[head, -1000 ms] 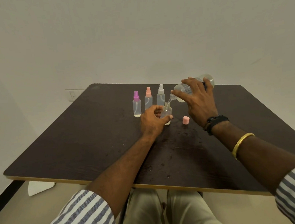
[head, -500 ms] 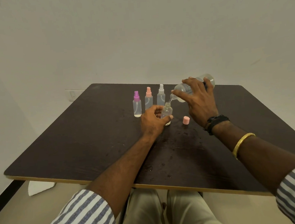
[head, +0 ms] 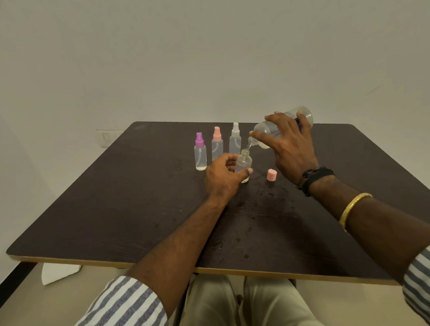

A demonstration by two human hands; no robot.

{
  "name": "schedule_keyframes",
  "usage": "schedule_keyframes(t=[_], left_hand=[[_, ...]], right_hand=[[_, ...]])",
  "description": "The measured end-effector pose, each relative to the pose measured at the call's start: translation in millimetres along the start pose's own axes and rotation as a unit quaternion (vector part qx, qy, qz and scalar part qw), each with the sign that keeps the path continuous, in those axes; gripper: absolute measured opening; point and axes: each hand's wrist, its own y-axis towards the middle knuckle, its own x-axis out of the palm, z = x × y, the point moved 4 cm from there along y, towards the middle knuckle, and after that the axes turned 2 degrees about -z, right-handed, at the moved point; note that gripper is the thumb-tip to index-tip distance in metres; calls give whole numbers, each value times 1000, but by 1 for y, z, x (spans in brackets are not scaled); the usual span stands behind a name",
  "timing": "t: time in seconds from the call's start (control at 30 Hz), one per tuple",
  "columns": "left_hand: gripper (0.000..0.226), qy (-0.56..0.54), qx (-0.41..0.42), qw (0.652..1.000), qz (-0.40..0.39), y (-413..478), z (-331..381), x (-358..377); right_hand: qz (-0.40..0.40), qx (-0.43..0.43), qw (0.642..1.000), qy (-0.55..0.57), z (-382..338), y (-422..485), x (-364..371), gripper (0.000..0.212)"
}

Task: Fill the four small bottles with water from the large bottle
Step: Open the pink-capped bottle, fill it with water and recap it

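The right hand [head: 294,154] is clamped over the large bottle [head: 268,130], fingers curled round its body. The bottle lies tipped almost flat, base up and out to the right, neck pointing down and to the left. That neck hangs just above the mouth of the open small bottle [head: 245,163], and this lineup is what the pour depends on.

The small bottle stands upright on the table [head: 134,195], long axis vertical, mouth straight up. The left hand [head: 224,178] holds it from its left side, thumb and fingers curled round the lower body. A thin thread of water seems to join neck and mouth (too fine to be sure).

So the left hand is nearer the target and the right hand has the supply. A loose pink cap [head: 271,175] sits on the table just right of the small bottle, below the right hand. Behind stand three capped bottles in a row: the purple-topped bottle [head: 200,154], the pink-topped bottle [head: 217,147] and the white-topped bottle [head: 235,142].

Droplets spot the tabletop nearer the person, so I'd say any drift of that neck off the narrow mouth means a spill.
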Motion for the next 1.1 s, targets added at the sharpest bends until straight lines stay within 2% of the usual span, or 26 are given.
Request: schedule_keyframes(t=[1.1], left_hand=[[51, 10, -2, 1000, -3, 0, 0, -2]], right_hand=[[17, -14, 1000, -1, -4, 0, 2, 78]])
